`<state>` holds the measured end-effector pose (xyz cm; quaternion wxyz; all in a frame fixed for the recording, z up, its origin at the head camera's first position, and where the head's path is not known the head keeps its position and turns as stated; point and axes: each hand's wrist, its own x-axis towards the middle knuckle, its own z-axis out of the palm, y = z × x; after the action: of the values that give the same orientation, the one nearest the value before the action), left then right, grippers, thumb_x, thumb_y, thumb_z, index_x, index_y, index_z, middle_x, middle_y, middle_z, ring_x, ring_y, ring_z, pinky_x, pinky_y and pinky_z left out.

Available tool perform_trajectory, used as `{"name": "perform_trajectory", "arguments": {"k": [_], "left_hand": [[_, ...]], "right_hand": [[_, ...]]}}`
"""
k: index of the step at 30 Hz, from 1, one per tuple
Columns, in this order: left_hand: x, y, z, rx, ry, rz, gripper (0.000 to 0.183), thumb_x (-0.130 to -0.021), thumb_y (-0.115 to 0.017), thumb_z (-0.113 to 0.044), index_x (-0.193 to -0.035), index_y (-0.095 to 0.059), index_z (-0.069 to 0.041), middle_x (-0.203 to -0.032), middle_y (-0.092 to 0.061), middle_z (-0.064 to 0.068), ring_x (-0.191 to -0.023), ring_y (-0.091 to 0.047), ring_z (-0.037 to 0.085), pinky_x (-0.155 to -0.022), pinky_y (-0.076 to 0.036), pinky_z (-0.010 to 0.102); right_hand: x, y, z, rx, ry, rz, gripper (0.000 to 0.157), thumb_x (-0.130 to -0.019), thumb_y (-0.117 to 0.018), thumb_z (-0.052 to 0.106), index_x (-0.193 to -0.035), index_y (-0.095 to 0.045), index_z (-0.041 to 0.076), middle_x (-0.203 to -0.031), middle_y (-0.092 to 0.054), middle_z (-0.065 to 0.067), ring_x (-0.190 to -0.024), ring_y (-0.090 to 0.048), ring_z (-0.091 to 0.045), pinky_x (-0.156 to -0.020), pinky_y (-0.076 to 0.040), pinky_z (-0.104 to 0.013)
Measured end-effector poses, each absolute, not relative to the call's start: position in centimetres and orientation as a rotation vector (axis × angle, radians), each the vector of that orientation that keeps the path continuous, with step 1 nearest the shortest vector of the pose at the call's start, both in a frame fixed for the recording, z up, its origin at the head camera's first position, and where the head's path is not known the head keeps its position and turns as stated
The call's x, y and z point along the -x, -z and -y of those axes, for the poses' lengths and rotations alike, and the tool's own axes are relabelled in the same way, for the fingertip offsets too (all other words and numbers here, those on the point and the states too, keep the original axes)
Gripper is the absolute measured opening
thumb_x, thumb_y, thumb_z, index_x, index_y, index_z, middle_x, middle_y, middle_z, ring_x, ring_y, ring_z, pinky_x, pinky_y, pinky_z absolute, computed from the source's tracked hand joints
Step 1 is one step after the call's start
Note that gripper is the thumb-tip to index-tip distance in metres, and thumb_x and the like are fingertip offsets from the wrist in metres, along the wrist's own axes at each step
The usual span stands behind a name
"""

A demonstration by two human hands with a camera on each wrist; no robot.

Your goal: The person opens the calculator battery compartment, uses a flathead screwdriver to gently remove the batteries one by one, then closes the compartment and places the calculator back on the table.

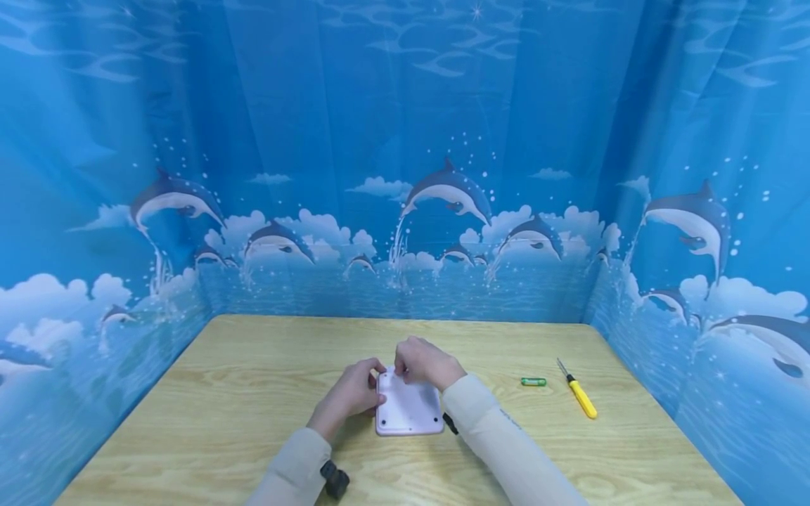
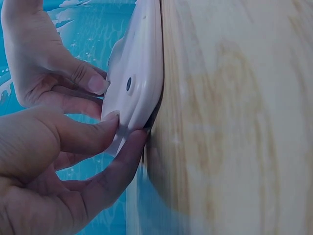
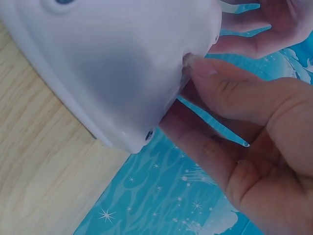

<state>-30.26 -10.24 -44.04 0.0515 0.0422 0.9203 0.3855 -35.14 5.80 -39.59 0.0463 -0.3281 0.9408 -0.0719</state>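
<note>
A pale pink, flat square device [image 1: 410,407] with rounded corners and small dark round feet lies on the wooden table, its footed side up. My left hand [image 1: 354,388] grips its left edge; in the left wrist view the thumb is on the upper face and a finger [image 2: 129,154] curls under the rim. At the far edge my right hand [image 1: 425,362] pinches the device. The right wrist view shows the thumb [image 3: 215,81] with its nail at a small notch, the other fingers bent below the edge. What those fingers touch underneath is hidden.
To the right lie a green battery [image 1: 533,381] and a screwdriver [image 1: 582,399] with a yellow handle, its tip pointing away. A blue curtain [image 1: 405,140] printed with dolphins hangs around the back and sides of the table [image 1: 266,351].
</note>
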Motion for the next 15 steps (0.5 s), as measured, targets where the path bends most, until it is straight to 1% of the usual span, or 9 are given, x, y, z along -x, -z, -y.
{"name": "perform_trajectory", "arguments": {"k": [2, 4, 6, 12, 15], "left_hand": [[30.25, 44.02, 10.22, -0.122, -1.181, -2.792, 0.041, -0.084, -0.080, 0.000, -0.122, -0.063, -0.005, -0.095, -0.063, 0.011, -0.079, -0.061, 0.021, -0.060, -0.057, 0.029], [30.26, 44.04, 10.21, -0.114, -1.188, -2.783, 0.042, -0.085, -0.079, 0.000, -0.122, -0.063, -0.005, -0.096, -0.063, 0.011, -0.078, -0.062, 0.020, -0.059, -0.057, 0.029], [30.27, 44.07, 10.22, -0.115, -1.191, -2.777, 0.042, -0.085, -0.079, 0.000, -0.123, -0.063, -0.005, -0.096, -0.063, 0.012, -0.077, -0.062, 0.020, -0.059, -0.057, 0.029], [30.22, 44.05, 10.29, -0.128, -1.194, -2.776, 0.042, -0.085, -0.079, 0.001, -0.123, -0.063, -0.004, -0.095, -0.063, 0.012, -0.077, -0.062, 0.021, -0.059, -0.057, 0.029], [30.24, 44.05, 10.28, -0.124, -1.196, -2.773, 0.043, -0.085, -0.079, 0.001, -0.124, -0.062, -0.004, -0.096, -0.063, 0.012, -0.077, -0.062, 0.021, -0.059, -0.058, 0.029]], "right_hand": [[35.24, 39.61, -5.79, 1.007, 0.217, -2.867, 0.016, -0.084, -0.078, -0.002, -0.092, -0.082, 0.010, -0.089, -0.080, -0.003, -0.072, -0.067, -0.008, -0.068, -0.056, -0.018], [35.36, 39.66, -5.79, 1.023, 0.212, -2.868, 0.015, -0.086, -0.076, -0.002, -0.087, -0.083, 0.011, -0.081, -0.078, -0.001, -0.063, -0.057, -0.005, -0.061, -0.050, -0.016], [35.46, 39.75, -5.76, 1.022, 0.216, -2.870, 0.016, -0.087, -0.074, -0.002, -0.084, -0.082, 0.011, -0.076, -0.076, 0.000, -0.058, -0.049, -0.004, -0.057, -0.044, -0.016], [35.50, 39.82, -5.67, 1.001, 0.224, -2.887, 0.016, -0.084, -0.075, -0.004, -0.087, -0.082, 0.011, -0.085, -0.079, -0.003, -0.062, -0.055, -0.004, -0.061, -0.050, -0.016], [35.45, 39.78, -5.63, 0.998, 0.231, -2.895, 0.017, -0.083, -0.076, -0.005, -0.086, -0.082, 0.011, -0.087, -0.079, -0.004, -0.064, -0.057, -0.005, -0.062, -0.051, -0.017]]}}
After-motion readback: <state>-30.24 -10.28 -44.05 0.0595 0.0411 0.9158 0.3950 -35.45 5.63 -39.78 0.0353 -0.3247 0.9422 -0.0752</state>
